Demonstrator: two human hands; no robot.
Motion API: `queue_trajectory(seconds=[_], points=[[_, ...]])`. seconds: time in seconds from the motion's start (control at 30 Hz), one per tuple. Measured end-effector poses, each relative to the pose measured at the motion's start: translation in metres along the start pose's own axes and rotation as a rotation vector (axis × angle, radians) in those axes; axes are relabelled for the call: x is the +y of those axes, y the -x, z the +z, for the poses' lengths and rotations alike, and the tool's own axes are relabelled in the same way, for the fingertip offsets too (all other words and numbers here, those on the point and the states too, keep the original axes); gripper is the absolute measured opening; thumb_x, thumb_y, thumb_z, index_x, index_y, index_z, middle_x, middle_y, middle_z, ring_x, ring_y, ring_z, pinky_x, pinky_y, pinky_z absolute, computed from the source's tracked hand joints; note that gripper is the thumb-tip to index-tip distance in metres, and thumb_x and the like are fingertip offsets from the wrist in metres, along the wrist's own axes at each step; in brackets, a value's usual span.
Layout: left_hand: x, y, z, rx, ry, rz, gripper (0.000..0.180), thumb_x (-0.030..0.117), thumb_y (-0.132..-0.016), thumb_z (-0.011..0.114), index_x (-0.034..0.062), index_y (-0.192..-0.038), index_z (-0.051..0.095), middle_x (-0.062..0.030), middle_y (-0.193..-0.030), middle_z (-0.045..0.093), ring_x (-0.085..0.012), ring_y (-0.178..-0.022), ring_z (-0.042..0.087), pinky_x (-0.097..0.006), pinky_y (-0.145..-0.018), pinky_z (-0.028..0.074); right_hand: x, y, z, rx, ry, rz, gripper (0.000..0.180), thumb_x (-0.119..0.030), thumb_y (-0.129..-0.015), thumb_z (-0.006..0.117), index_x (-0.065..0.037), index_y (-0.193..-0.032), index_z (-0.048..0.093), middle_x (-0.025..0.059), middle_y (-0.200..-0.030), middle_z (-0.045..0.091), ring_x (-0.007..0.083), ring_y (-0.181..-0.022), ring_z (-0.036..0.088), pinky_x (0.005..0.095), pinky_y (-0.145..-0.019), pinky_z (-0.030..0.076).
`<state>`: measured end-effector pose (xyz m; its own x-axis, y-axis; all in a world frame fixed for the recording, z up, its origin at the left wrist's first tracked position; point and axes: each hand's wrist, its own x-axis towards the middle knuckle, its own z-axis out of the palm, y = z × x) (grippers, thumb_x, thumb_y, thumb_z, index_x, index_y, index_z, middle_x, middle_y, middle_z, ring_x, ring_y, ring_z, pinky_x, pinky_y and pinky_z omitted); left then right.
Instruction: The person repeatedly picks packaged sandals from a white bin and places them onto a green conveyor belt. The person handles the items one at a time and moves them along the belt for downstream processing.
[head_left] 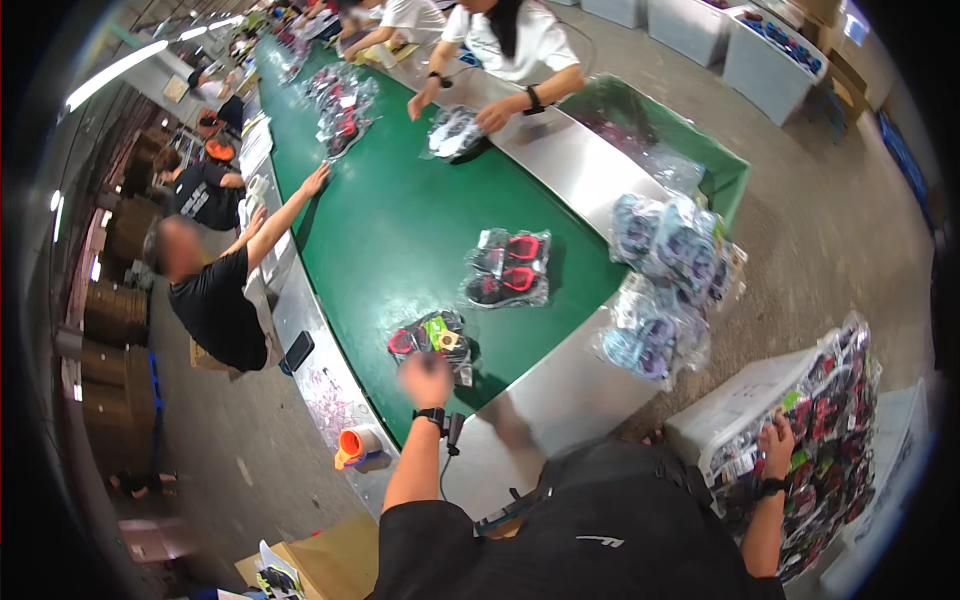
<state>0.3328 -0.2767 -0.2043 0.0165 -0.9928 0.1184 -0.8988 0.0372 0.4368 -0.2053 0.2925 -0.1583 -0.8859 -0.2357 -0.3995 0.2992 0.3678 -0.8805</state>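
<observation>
My left hand (427,380), smeared by motion, is at the near edge of a clear-bagged pair of black and red shoes (447,338) with a green tag. Whether its fingers grip the bag cannot be made out. Just beyond, another bagged pair of black and red shoes (508,268) lies on the green conveyor belt (400,240). Out to the right, my right hand (777,445) is over a white bin (712,405) heaped with bagged shoes (825,425). Its fingers look apart, with nothing visible held in them.
Bagged blue-purple shoes (670,260) pile on the belt's metal end. A green bin (725,165) stands behind them. Across the belt, a co-worker's hands handle bagged grey shoes (455,132); a person at left reaches over it. A phone (299,350) and orange cup (355,446) sit on the left ledge.
</observation>
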Motion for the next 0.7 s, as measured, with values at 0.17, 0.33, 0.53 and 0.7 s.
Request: queue_trajectory(seconds=[0.17, 0.33, 0.53, 0.7], points=[[-0.021, -0.095, -0.021, -0.149, -0.267, 0.033, 0.073, 0.024, -0.072, 0.068, 0.0048, -0.141, 0.052, -0.0234, -0.147, 0.048, -0.0392, -0.139, 0.042, -0.05, -0.115, 0.035, -0.001, -0.017, 0.027, -0.137, 0.256, -0.133, 0.04, -0.007, -0.092, 0.061, -0.003, -0.131, 0.055, 0.002, -0.089, 0.057, 0.0088, -0.067, 0.053, 0.0229, -0.056, 0.044], [-0.037, -0.136, -0.004, -0.501, -0.34, -0.1, 0.08, 0.036, -0.077, 0.067, 0.0201, -0.152, 0.042, -0.0118, -0.161, 0.035, -0.0331, -0.15, 0.029, -0.057, -0.117, 0.031, -0.01, -0.057, 0.055, -0.439, 0.732, -0.073, 0.051, -0.016, -0.099, 0.058, -0.006, -0.147, 0.043, 0.0161, -0.123, 0.062, 0.0251, -0.105, 0.065, 0.0344, -0.085, 0.055], [-0.061, -0.121, -0.004, -0.79, -0.164, -0.079, 0.092, 0.04, -0.055, 0.086, 0.0145, -0.138, 0.057, -0.0188, -0.129, 0.064, -0.0364, -0.119, 0.062, -0.046, -0.099, 0.053, -0.055, -0.05, 0.129, -0.684, 0.74, -0.084, 0.049, -0.017, -0.097, 0.061, -0.003, -0.143, 0.05, 0.0127, -0.111, 0.065, 0.0193, -0.094, 0.062, 0.033, -0.08, 0.054], [-0.061, -0.078, -0.011, -0.854, 0.064, -0.192, 0.087, 0.056, -0.052, 0.092, 0.0048, -0.119, 0.07, -0.02, -0.115, 0.071, -0.0329, -0.106, 0.069, -0.041, -0.094, 0.054, -0.08, -0.036, 0.171, -0.801, 1.089, -0.38, 0.047, -0.022, -0.094, 0.064, 0.0, -0.134, 0.059, 0.0151, -0.111, 0.067, 0.0236, -0.1, 0.062, 0.0365, -0.089, 0.051]])
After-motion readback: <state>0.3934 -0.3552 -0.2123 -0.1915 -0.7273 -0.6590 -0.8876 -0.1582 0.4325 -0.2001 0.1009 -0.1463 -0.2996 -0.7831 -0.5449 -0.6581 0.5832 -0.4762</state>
